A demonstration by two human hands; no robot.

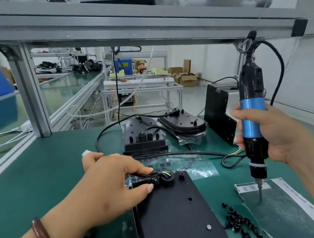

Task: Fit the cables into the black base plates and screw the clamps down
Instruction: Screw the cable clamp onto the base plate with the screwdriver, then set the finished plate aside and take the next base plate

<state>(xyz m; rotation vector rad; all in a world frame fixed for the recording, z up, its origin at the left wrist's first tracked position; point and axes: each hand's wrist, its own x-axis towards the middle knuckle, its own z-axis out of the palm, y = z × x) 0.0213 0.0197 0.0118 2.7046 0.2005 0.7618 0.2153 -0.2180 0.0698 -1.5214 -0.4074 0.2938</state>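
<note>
A black base plate (174, 217) lies on the green bench in front of me. My left hand (109, 187) pinches a black cable (195, 152) and its small clamp (155, 179) at the plate's top left corner, where coloured wires curl into a round grommet. My right hand (272, 132) grips a blue and black electric screwdriver (253, 121) upright, to the right of the plate. Its bit tip (260, 198) points down at a silvery bag (282, 212), apart from the clamp. Several loose black screws (240, 225) lie between plate and bag.
Two more black plates (144, 135) with cables stand at the back of the bench, beside a black panel (218, 112) leaning upright. A plastic sheet of black round pads (193, 164) lies behind the near plate. An aluminium frame (31, 94) crosses overhead, and the screwdriver's cord hangs from it.
</note>
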